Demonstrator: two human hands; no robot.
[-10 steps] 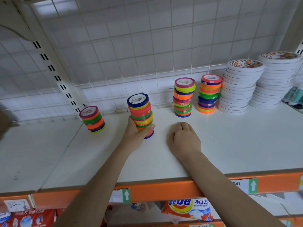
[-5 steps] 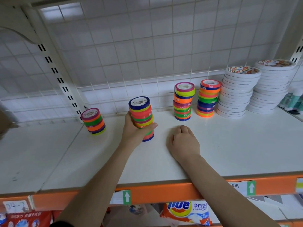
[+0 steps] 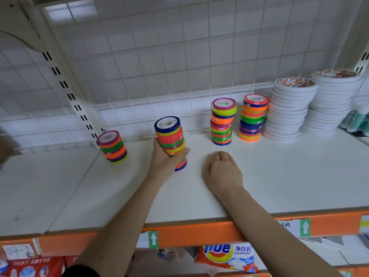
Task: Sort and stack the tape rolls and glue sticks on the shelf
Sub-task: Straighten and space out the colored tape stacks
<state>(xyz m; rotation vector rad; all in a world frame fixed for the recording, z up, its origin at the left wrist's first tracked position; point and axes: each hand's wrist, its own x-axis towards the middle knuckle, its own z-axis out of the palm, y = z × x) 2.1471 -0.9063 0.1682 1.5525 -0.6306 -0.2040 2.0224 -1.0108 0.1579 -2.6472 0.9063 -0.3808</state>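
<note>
The stack of coloured tape rolls (image 3: 170, 143) stood on the shelf (image 3: 279, 176), barely shifted from a second before; the left hand (image 3: 163, 159) still gripped it, fingers wrapped round. The right hand (image 3: 222, 172) rested curled, holding nothing.

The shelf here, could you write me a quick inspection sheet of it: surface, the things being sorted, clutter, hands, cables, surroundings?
Surface: white shelf board with an orange front edge carrying arrow labels.
Job's things: four stacks of coloured tape rolls: a short stack at left, the held stack, and two stacks further back; two taller stacks of white tape rolls; likely glue sticks at the far right edge, blurred.
Clutter: nothing seen.
Hands: left hand has its grip round the held stack; right hand rests on the board, fingers curled, holding nothing.
Cables: nothing seen.
Surroundings: white wire grid behind; detergent bags on the shelf below.
</note>
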